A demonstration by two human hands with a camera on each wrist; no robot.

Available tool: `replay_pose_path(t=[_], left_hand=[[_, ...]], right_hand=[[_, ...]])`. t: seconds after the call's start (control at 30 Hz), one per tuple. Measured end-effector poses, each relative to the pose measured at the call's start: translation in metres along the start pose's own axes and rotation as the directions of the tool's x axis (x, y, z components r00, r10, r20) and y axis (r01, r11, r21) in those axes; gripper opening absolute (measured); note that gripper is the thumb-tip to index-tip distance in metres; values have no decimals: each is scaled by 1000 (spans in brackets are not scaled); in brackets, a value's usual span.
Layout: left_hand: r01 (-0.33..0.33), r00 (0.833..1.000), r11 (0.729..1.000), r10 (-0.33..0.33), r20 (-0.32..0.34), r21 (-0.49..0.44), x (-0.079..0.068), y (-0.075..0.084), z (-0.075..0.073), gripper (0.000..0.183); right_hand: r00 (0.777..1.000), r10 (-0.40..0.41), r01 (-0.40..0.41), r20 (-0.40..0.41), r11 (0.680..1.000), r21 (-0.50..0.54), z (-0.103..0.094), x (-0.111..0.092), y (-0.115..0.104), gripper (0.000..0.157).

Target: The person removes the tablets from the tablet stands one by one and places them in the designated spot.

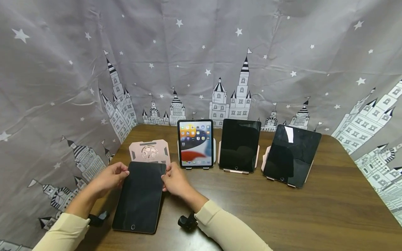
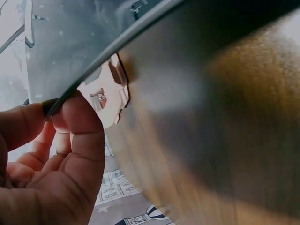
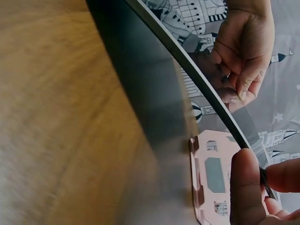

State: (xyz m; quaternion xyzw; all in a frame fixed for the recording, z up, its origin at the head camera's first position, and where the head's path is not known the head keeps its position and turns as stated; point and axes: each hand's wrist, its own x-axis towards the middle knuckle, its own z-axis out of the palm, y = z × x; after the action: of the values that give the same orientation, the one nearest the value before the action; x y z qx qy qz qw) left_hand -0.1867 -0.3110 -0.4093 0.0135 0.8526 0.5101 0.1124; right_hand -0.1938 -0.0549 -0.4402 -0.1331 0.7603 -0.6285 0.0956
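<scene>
Both hands hold a black tablet (image 1: 139, 198) with a dark screen, tilted above the left part of the table. My left hand (image 1: 110, 178) pinches its upper left edge between thumb and fingers, and the left wrist view shows this left hand (image 2: 61, 154) on the thin edge. At the upper right edge my right hand (image 1: 177, 180) pinches the tablet; the right wrist view has that right hand (image 3: 258, 187) close up. Just behind the tablet stands a pink tablet stand (image 1: 150, 150), its lower part hidden by the tablet.
To the right, a tablet with a lit home screen (image 1: 196, 143), a dark tablet (image 1: 240, 144) and another dark tablet (image 1: 292, 157) lean on stands. They stand on a brown wooden table (image 1: 251, 209). Behind hangs a grey curtain (image 1: 194, 42) with stars and castles.
</scene>
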Motion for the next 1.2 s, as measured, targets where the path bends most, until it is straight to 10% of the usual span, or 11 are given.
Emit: replay_pose_path(t=[1.2], left_hand=[[142,987,990,-142,74,5,-11,-24,9,9]], right_hand=[[993,121,-122,18,990,70,13,-21,14,19]])
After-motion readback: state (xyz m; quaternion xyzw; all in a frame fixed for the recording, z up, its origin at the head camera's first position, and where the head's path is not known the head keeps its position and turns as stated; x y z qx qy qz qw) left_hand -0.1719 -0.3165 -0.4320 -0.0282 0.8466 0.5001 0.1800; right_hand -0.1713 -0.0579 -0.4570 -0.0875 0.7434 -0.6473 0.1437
